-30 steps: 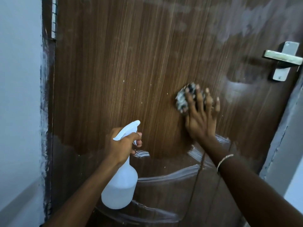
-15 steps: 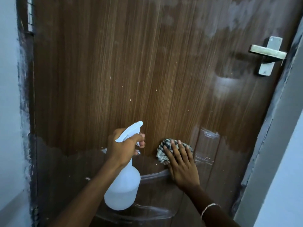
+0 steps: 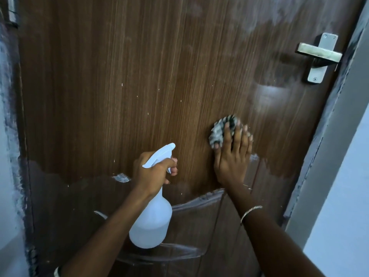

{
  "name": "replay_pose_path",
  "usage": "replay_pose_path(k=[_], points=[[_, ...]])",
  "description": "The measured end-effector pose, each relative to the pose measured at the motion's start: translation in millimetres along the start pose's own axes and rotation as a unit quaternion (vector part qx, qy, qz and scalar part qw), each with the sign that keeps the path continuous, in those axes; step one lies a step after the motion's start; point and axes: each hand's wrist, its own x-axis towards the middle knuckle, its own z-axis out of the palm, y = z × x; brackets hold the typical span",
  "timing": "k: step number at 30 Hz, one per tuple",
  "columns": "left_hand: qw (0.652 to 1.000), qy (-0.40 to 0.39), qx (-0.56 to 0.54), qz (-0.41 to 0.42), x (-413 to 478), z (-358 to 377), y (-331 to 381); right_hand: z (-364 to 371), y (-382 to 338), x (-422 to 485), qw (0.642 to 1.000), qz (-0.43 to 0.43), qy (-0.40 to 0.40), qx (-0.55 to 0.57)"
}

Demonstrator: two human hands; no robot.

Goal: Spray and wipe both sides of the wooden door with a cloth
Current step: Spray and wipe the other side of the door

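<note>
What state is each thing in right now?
Wooden door: wet and glossy low down, hazy above.
Spray bottle: gripped at neck by left hand.
Checked cloth: bunched, pressed on door by right hand, fingers flat.
Door handle: level, untouched.

This looks like a doorway inside a home or flat. A wood-grain door [image 3: 119,76] fills the view, fitted with a plain metal lever handle [image 3: 319,52] on a screwed backplate [image 3: 317,74], the sort used on room doors. A hinge [image 3: 11,11] shows at the top left edge. Pale painted wall [image 3: 343,176] stands on both sides, and the dark door frame [image 3: 327,120] on the right is smeared with stray paint. The cleaning kit is domestic too: 1 white plastic spray bottle [image 3: 151,224] and 1 small checked cloth [image 3: 219,128].
</note>
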Motion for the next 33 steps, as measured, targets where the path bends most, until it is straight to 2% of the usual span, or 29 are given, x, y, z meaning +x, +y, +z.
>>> replay_pose_path(k=[5, 9, 12, 16, 18, 22, 28, 33], points=[[1.000, -0.006, 0.005, 0.001, -3.1, 14.4, -8.3, 15.3, 23.6, -118.4, 0.993, -0.058, -0.102, -0.024], [1.000, -0.015, 0.010, -0.003, -8.5, 25.1, -11.6, 4.9, 34.2, -119.8, 0.988, -0.083, -0.127, -0.035], [1.000, -0.014, 0.010, -0.010, -9.8, 31.7, -13.2, -4.5, 37.5, -78.3, 0.993, -0.060, -0.095, -0.030], [1.000, -0.020, 0.012, -0.010, -11.0, 38.3, -10.1, -23.1, 45.1, 21.3, 0.998, 0.061, -0.018, 0.007], [1.000, -0.022, 0.011, -0.007, -9.3, 41.4, -9.6, -27.3, 46.4, 43.0, 0.995, 0.102, 0.009, 0.010], [1.000, -0.022, 0.006, -0.010, -4.3, 48.3, -9.6, -10.0, 40.4, -5.5, 0.994, 0.104, 0.023, 0.005], [1.000, -0.025, -0.004, -0.017, -9.1, 58.3, -18.3, 13.0, 54.5, -151.3, 0.995, 0.059, -0.074, -0.016], [0.999, -0.028, -0.010, -0.040, -13.6, 65.1, -24.2, 2.0, 59.0, -124.2, 0.996, 0.034, -0.079, -0.024]])
